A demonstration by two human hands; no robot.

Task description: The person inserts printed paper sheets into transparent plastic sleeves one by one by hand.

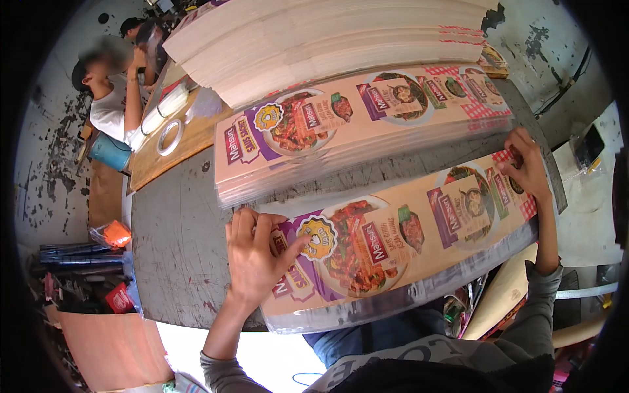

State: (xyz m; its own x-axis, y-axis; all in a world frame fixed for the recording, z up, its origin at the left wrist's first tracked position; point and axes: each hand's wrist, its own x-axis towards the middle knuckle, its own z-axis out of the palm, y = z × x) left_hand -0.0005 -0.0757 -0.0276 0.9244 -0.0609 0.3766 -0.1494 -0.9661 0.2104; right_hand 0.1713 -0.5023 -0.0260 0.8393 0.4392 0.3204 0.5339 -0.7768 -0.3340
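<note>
Printed sheet [419,226] is laid along the near edge of the grey table [177,242], in front of the printed stack [354,136]; clear film [406,288] is exposed along its near side. Left end is covered by the left hand [252,255]: thumb laid across the face, fingers bent at the edge. Far right corner is met by the right hand [527,167], thumb and fingers bent around it. Whether either grip is pinched tight cannot be told; undersides are hidden. Table top is scuffed and scratched all over. Behind the printed stack, a taller pale stack [314,59] is piled, red marks seen at its right edge. At far left a wooden board [147,170] is set beside the table, with a tape roll [170,137] laid on it. A co-worker in white [108,111] is seated there, a second person [152,42] partly hidden behind. Below them: blue bucket [110,152], orange item [116,234], dark rolls [82,259], red pack [119,299]. Wall [62,196] paint is badly flaked. On the right, a dark flat object [590,145] is placed on a pale surface [590,223].
</note>
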